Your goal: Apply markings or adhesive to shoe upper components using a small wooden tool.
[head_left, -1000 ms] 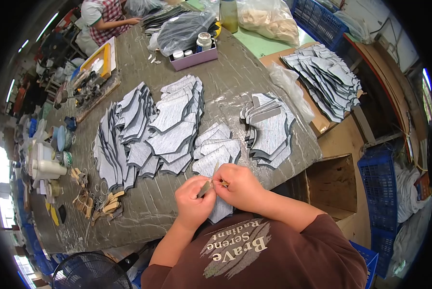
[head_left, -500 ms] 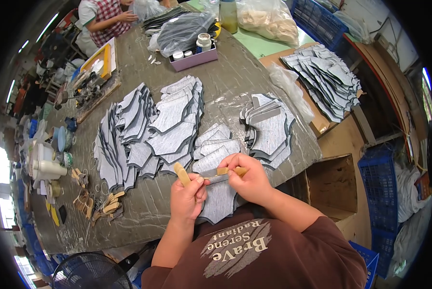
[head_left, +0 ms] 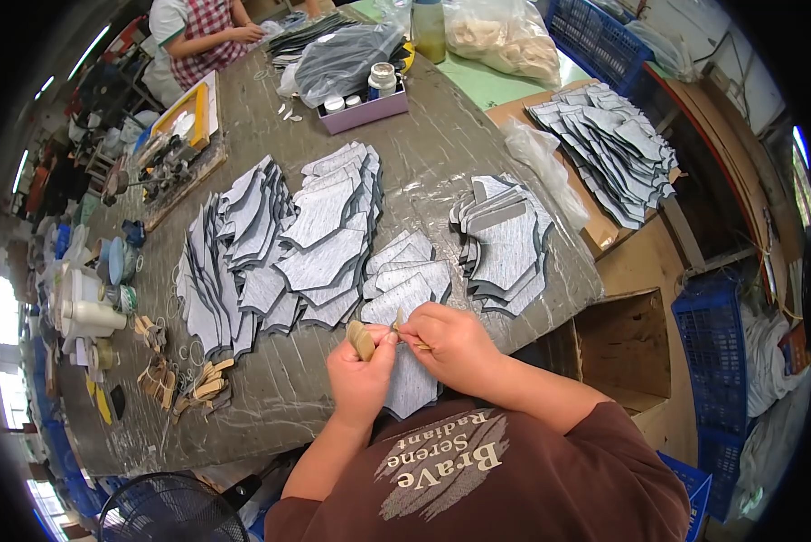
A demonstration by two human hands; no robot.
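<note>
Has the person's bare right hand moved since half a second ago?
Yes: the bare right hand has shifted left, judged against the unmoved stack of grey, curved, fabric-like pieces to the hand's upper right.

I counted two bare hands, lower centre — one purple box, top centre — one fan, lower left.

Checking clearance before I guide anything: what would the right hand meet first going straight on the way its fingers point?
Most likely the left hand: the right hand points leftward at it and the two look almost touching, though depth there is unclear.
</note>
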